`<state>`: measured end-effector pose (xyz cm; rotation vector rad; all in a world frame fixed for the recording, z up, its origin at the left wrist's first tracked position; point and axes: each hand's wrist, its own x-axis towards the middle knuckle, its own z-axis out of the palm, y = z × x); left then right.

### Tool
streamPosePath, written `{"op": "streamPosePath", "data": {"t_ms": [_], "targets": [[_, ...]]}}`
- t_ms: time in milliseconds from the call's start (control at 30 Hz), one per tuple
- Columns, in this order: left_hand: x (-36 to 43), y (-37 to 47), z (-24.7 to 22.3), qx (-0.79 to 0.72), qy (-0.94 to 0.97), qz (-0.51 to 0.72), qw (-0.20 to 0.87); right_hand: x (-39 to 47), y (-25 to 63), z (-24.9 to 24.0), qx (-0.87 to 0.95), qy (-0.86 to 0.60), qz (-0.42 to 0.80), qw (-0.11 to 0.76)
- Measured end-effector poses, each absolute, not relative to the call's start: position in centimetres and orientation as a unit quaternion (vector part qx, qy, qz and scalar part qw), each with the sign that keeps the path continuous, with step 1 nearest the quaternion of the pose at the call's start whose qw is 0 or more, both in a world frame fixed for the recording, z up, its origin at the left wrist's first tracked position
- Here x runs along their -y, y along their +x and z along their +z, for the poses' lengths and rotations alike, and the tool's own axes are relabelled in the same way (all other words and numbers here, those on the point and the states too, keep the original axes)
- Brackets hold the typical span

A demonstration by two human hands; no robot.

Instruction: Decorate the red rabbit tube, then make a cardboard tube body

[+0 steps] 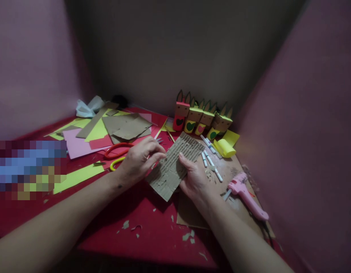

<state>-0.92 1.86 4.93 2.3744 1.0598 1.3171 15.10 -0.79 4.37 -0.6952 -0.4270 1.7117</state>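
Note:
A piece of corrugated cardboard (175, 163), its ridges bare and ragged patches of paper left on it, is tilted above the table. My right hand (192, 178) grips its right edge, thumb on top and fingers underneath. Over the left part of the cardboard, my left hand (144, 157) has its fingertips pinched together; what they hold, if anything, is too small to make out. Scissors with red and yellow handles (118, 149) lie partly hidden behind my left hand. Torn paper scraps (186, 237) are scattered on the table below.
Several cardboard figures (182, 115) with pointed ears and hearts stand at the back. Marker pens (216, 168), a yellow paper roll (225, 148) and a pink glue gun (247, 195) lie right on a brown board (192, 216). Coloured paper and cardboard sheets (126, 125) cover the red table's (107, 227) left back.

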Motion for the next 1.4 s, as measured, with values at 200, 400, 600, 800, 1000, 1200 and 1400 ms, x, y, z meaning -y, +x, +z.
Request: {"op": "streamPosePath", "data": {"t_ms": [200,400,600,800,1000,1200,1400], "targets": [[-1.9,-0.1,3.7,-0.389,0.834,0.385,0.073,1.4,14.7,4.3,0.215,-0.311,0.707,0.598],[-1.3,0.0,4.7,-0.461,0.751,0.408,0.237,1.3,14.9,4.3,0.227,-0.282,0.715,0.598],[-1.9,-1.8,6.6,-0.467,0.664,0.475,0.340,0.4,15.7,4.3,0.188,-0.274,0.734,0.593],[-1.6,-2.8,7.7,-0.384,0.749,0.394,0.368,0.0,16.1,4.0,0.174,-0.257,0.781,0.542],[-0.5,-0.8,6.2,-0.328,0.831,0.314,0.321,0.4,16.3,4.8,0.177,-0.224,0.797,0.532],[-0.3,0.0,4.5,-0.342,0.856,0.319,0.221,0.6,16.4,4.5,0.194,-0.204,0.795,0.538],[-0.4,-0.2,4.2,-0.305,0.874,0.323,0.196,0.6,16.4,4.4,0.199,-0.227,0.784,0.542]]}}
